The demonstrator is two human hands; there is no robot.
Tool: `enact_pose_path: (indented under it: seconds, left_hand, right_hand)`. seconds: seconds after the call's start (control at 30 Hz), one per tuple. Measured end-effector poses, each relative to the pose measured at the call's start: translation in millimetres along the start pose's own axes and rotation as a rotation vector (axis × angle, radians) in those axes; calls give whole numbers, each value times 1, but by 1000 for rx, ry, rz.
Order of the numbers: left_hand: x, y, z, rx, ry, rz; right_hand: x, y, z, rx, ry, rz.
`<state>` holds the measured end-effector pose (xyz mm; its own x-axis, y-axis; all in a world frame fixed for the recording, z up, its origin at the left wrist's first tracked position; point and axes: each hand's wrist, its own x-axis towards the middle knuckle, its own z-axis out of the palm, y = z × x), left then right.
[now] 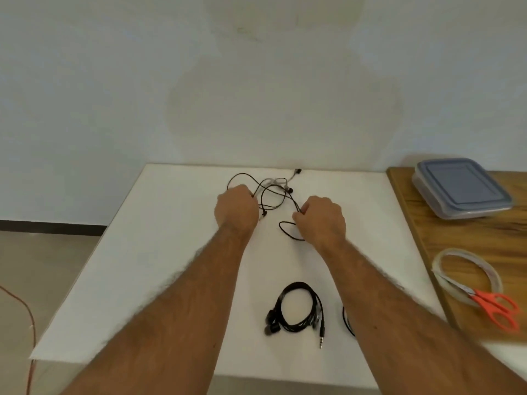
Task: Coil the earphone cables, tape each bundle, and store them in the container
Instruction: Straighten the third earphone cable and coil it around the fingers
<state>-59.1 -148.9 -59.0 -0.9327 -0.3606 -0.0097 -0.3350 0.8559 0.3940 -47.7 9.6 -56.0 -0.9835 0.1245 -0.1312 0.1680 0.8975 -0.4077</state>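
A loose, tangled black earphone cable (273, 195) lies at the far middle of the white table (159, 252). My left hand (236, 208) grips one part of it with curled fingers. My right hand (322, 218) pinches another part, and a small loop hangs below that hand. A coiled black earphone bundle (296, 309) with its plug sticking out lies near the front edge between my forearms. A bit of another black cable (348, 322) shows beside my right forearm, mostly hidden. The closed container with a blue-grey lid (462, 188) stands at the far right.
A wooden board (490, 240) on the right carries the container, a clear tape roll (467, 273) and orange-handled scissors (496, 306) lying across the roll. A red wire (28, 315) hangs by the table's left side. A pale wall stands behind the table.
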Motion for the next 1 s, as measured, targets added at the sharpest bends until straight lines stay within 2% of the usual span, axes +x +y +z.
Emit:
enact_pose_path:
  seconds: [0.13, 0.27, 0.4, 0.53, 0.73, 0.93, 1.0]
  left_hand:
    - [-32, -3, -11, 2, -61, -17]
    - [-62, -4, -55, -171, -26, -26]
    - [-89, 3, -129, -371, 79, 5]
    - [-126, 16, -218, -417, 179, 117]
    - [-215, 36, -344, -432, 266, 270]
    - [-320, 29, -431, -355, 373, 333]
    - [-353, 19, -452, -278, 349, 352]
  right_hand:
    - [-21, 2, -4, 77, -36, 7]
    - [-52, -9, -35, 363, -33, 3]
    - [-87, -36, -99, 521, 39, -133]
    - [-137, -66, -186, 588, 97, -293]
    - [-241, -88, -312, 532, 192, -564]
    - [-366, -95, -418, 279, 264, -806]
    - [-407, -100, -447, 206, 284, -870]
